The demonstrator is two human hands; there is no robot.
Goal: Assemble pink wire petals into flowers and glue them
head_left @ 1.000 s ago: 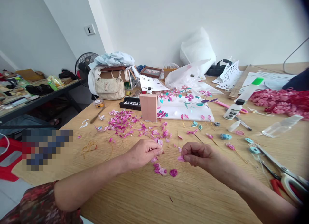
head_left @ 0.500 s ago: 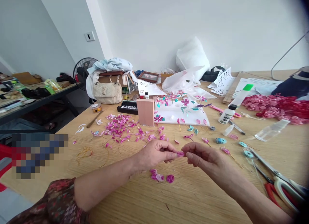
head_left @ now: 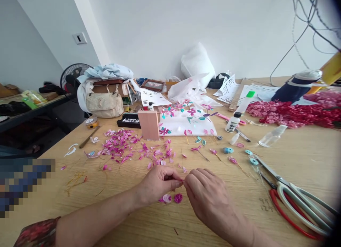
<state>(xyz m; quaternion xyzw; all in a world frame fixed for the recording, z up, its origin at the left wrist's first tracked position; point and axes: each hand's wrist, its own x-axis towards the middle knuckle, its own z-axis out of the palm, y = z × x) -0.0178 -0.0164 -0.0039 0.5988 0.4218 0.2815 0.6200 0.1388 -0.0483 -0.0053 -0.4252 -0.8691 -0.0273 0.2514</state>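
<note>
Above the table's near middle, my left hand [head_left: 160,185] pinches a small pink flower piece [head_left: 182,181] between thumb and fingertips. My right hand [head_left: 209,195] is closed with its back turned up, and its fingertips meet the left ones at the same piece. Only a speck of pink shows between them; the fingers hide the rest. Just below lie a round magenta flower [head_left: 178,198] and a pale pink petal [head_left: 167,198]. Beyond my left hand spreads a heap of pink petals [head_left: 117,144] on thin stems.
Large scissors [head_left: 282,185] with red and white handles lie at right. A wooden block [head_left: 149,125] stands upright near a white sheet [head_left: 183,124] with flowers. Glue bottle [head_left: 232,122], spray bottle [head_left: 273,136] and pink-red flower bundles [head_left: 282,114] are further right.
My right hand has rolled over, showing its back, and closed in against my left fingertips. The pink piece is now mostly covered. The view has swung to the right.
</note>
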